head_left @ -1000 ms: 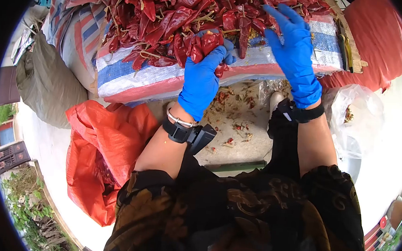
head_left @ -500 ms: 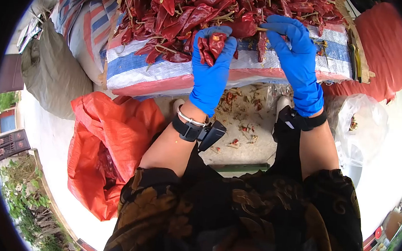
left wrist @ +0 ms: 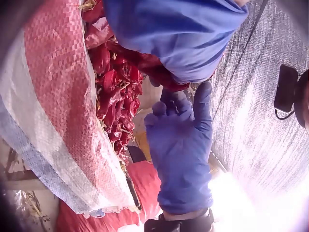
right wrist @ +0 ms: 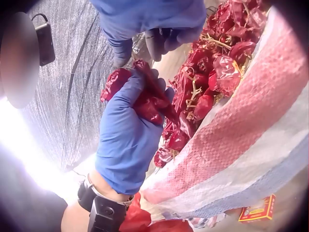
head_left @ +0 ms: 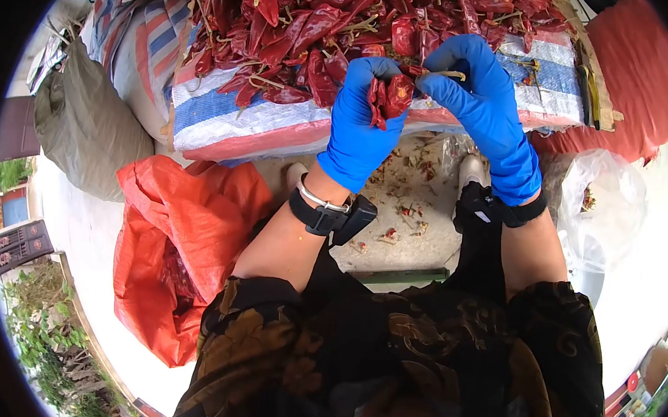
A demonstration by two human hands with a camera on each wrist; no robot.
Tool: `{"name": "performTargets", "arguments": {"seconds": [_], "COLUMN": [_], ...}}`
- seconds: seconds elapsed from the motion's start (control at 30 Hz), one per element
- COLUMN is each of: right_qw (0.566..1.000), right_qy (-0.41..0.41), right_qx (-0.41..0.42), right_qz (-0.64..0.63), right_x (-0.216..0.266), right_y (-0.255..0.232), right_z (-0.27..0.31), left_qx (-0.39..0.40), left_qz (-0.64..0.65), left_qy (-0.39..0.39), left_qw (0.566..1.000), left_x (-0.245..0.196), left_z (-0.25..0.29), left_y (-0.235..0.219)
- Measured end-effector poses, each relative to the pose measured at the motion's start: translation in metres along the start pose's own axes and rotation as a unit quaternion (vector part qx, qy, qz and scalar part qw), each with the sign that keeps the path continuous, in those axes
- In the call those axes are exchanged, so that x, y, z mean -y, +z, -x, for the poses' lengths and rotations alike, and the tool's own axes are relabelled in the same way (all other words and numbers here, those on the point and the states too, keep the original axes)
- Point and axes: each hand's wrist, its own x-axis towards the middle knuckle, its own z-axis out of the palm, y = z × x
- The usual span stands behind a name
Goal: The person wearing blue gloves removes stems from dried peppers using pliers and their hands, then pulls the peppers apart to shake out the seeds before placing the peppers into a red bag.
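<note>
In the head view my blue-gloved left hand (head_left: 364,125) grips several dried red chilies (head_left: 396,96) near the front edge of the pile. The right wrist view shows these chilies (right wrist: 149,104) bunched between thumb and fingers. Close beside it, my right hand (head_left: 486,115), also in a blue glove, pinches a pale chili stem (head_left: 453,74) between thumb and fingertips. The two hands' fingertips nearly meet. Behind them a heap of dried chilies (head_left: 317,23) lies on a striped woven sheet (head_left: 223,125). In the left wrist view the left glove (left wrist: 178,34) hides most of its chilies.
An open red sack (head_left: 184,220) with chilies inside stands at the left, next to a grey-green sack (head_left: 85,126). Chili scraps (head_left: 404,214) litter the floor between the feet. On the right are a clear plastic bag (head_left: 601,198) and a full red sack (head_left: 642,84).
My right hand, spread over the pile a second ago, took a chili by its stem and came toward the left hand. The left hand moved right, keeping its chilies.
</note>
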Motion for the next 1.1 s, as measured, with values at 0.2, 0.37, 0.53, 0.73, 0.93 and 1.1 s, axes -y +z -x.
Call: {"name": "performTargets", "arguments": {"seconds": [0.2,0.37,0.53,0.73,0.93,1.1], "right_qw": [0.991,0.932,0.82,0.592,0.634,0.702], "right_qy": [0.084,0.267,0.352,0.416,0.2,0.163], "right_qx": [0.094,0.081,-0.018,-0.001,0.081,-0.117], "right_qz": [0.049,-0.23,-0.452,-0.69,-0.742,-0.683], "right_x": [0.001,0.018,0.004,-0.012,-0.025,-0.061], "right_y": [-0.009,-0.003,0.014,0.018,-0.003,-0.074], "right_z": [0.003,0.008,0.015,0.024,0.011,-0.005], "left_qx": [0.034,0.071,0.017,0.017,0.019,0.027], "left_qz": [0.118,0.22,0.223,0.227,0.182,0.278], "left_qy": [-0.091,-0.123,-0.135,-0.172,-0.174,-0.315], "left_qw": [0.988,0.965,0.965,0.958,0.968,0.907], "left_x": [-0.013,-0.005,-0.017,-0.028,-0.032,-0.021], "left_z": [-0.005,0.006,0.003,0.0,0.0,-0.001], "left_y": [0.012,0.005,0.012,0.009,0.01,0.01]}}
